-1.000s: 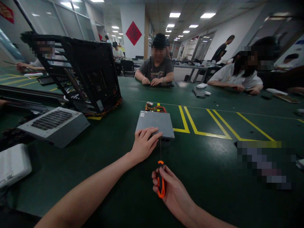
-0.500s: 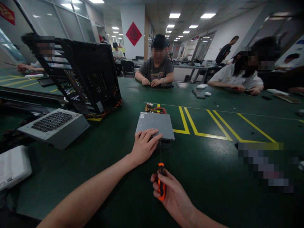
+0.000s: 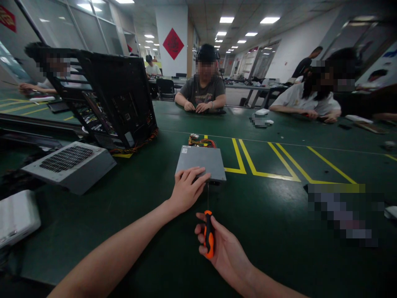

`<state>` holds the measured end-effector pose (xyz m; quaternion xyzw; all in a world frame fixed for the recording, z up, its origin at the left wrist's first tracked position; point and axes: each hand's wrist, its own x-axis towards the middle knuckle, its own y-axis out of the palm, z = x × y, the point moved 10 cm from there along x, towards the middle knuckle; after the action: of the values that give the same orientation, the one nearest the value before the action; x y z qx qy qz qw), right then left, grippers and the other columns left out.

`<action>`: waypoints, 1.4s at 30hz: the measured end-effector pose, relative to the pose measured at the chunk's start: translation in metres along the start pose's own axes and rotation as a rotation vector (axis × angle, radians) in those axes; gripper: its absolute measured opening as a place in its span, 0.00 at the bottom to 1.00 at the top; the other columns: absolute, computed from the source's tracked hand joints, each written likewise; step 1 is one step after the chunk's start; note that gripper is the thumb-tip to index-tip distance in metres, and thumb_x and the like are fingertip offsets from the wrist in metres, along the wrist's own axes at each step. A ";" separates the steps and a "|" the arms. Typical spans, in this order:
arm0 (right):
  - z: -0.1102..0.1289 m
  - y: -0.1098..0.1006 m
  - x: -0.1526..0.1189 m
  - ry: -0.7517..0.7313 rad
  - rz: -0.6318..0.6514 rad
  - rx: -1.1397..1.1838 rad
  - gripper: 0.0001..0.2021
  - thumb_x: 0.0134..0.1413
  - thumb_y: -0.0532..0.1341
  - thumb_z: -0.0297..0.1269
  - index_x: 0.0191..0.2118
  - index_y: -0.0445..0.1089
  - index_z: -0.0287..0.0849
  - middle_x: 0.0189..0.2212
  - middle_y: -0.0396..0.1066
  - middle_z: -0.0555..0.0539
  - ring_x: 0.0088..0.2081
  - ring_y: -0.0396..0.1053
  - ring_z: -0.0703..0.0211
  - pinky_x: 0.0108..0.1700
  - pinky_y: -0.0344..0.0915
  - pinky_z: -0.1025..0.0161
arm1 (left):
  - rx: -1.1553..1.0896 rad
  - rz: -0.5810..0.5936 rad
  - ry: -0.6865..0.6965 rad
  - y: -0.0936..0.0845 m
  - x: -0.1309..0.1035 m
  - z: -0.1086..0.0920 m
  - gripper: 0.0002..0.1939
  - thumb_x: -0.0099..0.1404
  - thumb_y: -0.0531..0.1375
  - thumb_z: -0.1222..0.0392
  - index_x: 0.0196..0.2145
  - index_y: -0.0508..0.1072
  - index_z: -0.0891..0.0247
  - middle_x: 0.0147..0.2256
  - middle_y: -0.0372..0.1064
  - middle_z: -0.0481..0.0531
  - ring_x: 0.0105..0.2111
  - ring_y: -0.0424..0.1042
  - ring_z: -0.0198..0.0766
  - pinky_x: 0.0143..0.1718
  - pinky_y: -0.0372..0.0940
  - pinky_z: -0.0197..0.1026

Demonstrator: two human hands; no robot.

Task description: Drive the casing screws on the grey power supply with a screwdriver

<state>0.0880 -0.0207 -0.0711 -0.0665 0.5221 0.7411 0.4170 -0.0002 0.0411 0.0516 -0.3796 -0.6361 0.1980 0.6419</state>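
Note:
A grey metal computer power supply lies flat on the green table, its bundle of coloured cables at the far side. My left hand rests on its near left part, fingers stretched out over the top. In my right hand is a screwdriver with an orange and black handle, gripped between thumb and fingers. Its thin shaft points away from me to the near face of the power supply, close to my left fingertips. Exactly where the tip touches is hidden or too small to tell.
To the left stand an open black computer case and a second grey metal box with a grille. A white device sits at the near left. Yellow tape lines mark the table. Several people sit around it, one opposite.
My right fingers have loosened and shifted around the screwdriver handle, which has turned a little. My left hand stays on the power supply. The whole view has shifted slightly.

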 end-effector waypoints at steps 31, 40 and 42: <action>0.003 -0.003 -0.002 -0.063 -0.034 -0.049 0.11 0.45 0.64 0.38 0.34 0.66 0.40 0.29 0.70 0.48 0.29 0.66 0.64 0.34 0.62 0.63 | -0.008 0.012 -0.001 -0.002 0.001 0.000 0.15 0.63 0.52 0.61 0.48 0.65 0.54 0.50 0.63 0.51 0.49 0.60 0.40 0.45 0.49 0.46; -0.003 -0.002 -0.002 0.000 -0.020 -0.013 0.17 0.51 0.57 0.43 0.45 0.64 0.38 0.27 0.69 0.45 0.27 0.64 0.64 0.28 0.58 0.66 | -0.024 0.013 -0.005 0.000 0.000 0.000 0.15 0.64 0.51 0.61 0.48 0.65 0.55 0.50 0.63 0.51 0.50 0.59 0.41 0.45 0.49 0.47; -0.001 -0.002 -0.001 -0.016 -0.012 -0.028 0.14 0.51 0.58 0.41 0.42 0.65 0.38 0.27 0.69 0.45 0.25 0.63 0.65 0.25 0.56 0.68 | -0.027 0.017 -0.004 0.000 0.000 0.000 0.15 0.64 0.51 0.61 0.48 0.64 0.54 0.50 0.63 0.51 0.50 0.59 0.40 0.45 0.48 0.46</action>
<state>0.0898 -0.0219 -0.0728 -0.0696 0.5077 0.7463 0.4247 -0.0007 0.0407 0.0514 -0.3931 -0.6367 0.1955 0.6339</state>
